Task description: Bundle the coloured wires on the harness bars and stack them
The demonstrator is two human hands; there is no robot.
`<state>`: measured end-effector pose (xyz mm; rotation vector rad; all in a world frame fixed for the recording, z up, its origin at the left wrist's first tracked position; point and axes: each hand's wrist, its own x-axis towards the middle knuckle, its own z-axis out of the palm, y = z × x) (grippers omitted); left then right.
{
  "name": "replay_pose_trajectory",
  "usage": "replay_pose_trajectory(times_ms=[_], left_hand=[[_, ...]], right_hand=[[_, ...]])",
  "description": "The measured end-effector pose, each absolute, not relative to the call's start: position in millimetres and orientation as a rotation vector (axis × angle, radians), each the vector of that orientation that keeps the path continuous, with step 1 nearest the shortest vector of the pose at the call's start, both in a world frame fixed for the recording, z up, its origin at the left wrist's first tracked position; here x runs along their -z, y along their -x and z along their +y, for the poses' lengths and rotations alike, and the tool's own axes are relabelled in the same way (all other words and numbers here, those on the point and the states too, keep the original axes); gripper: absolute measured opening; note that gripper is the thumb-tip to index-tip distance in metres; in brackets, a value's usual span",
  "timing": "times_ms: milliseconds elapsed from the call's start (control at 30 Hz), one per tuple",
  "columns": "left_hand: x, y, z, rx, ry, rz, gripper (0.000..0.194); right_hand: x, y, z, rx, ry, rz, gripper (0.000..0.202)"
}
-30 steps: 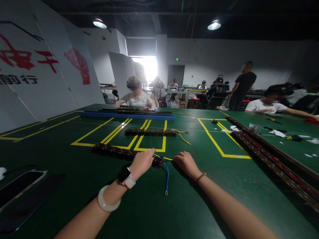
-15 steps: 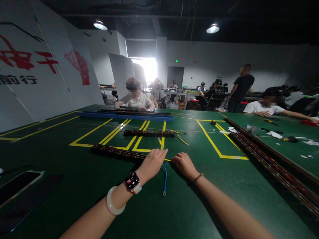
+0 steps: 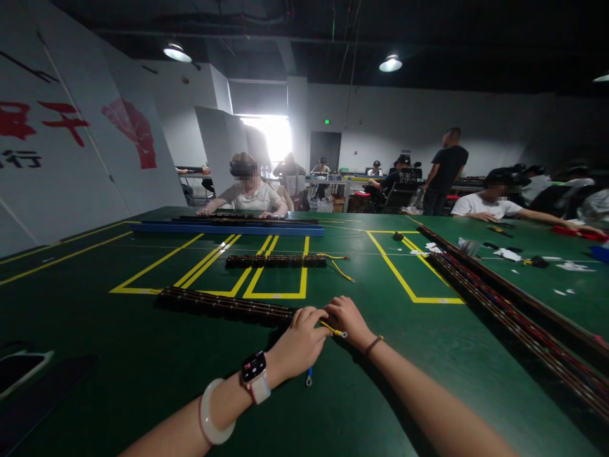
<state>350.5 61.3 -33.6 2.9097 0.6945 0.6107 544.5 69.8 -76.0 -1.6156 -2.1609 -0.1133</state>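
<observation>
My left hand, with a watch and a pale bangle on its arm, is closed at the right end of a long dark wire bundle. A yellow wire with a ring terminal sticks out between its fingers to the right. My right hand touches the left one at the fingertips, its fingers curled; what they pinch is hidden. Below the left hand hangs the ring end of a blue wire. Beyond lies a second, shorter bundle with yellow leads.
Yellow tape outlines mark the green table. Long bundles run along the right side, near paper scraps. A blue channel lies at the far edge, before a seated person. Dark flat objects lie at lower left.
My hands have come together. The yellow ring terminal that pointed away now points right, toward my right hand. More of the blue wire is covered. The view has shifted slightly.
</observation>
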Motion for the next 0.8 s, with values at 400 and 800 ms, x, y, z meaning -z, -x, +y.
replay_pose_trajectory(times_ms=[400, 800], left_hand=[[46, -343, 55, -0.285, -2.8, 0.86, 0.021], [45, -343, 57, -0.407, -2.296, 0.984, 0.022]], right_hand=[[71, -542, 66, 0.059, 1.587, -2.124, 0.017], [62, -529, 67, -0.363, 1.67, -2.14, 0.028]])
